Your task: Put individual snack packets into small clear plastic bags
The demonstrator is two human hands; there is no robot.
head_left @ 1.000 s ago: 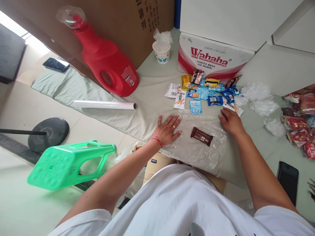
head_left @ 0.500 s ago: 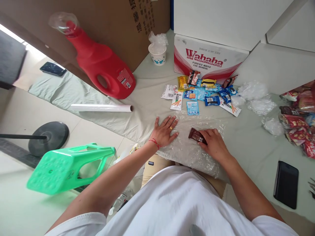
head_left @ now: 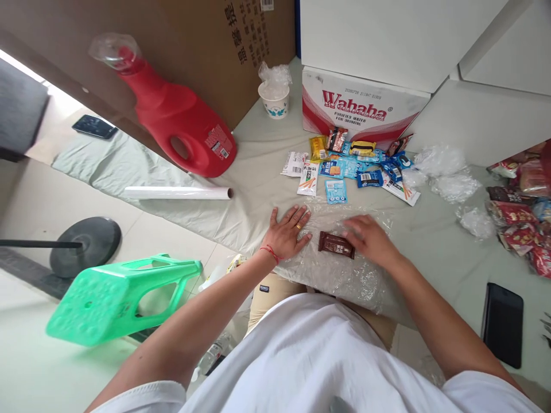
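Note:
A brown wrapped snack bar lies flat on a sheet of clear plastic film in front of me. My left hand rests palm down with its fingers spread, at the film's left edge. Just right of the bar hovers my right hand, slightly blurred, its fingers apart and nothing seen in them. Beyond the film sit several small snack packets, among them a light blue one, a white one and a yellow one.
A Wahaha box stands behind the packets. Crumpled plastic and red packets lie to the right, with a phone nearer. Leftward are a white roll, red jug, paper cup and green stool.
My right hand has let go of the brown snack bar, which now lies further left and lower on the film. The left hand stays in place.

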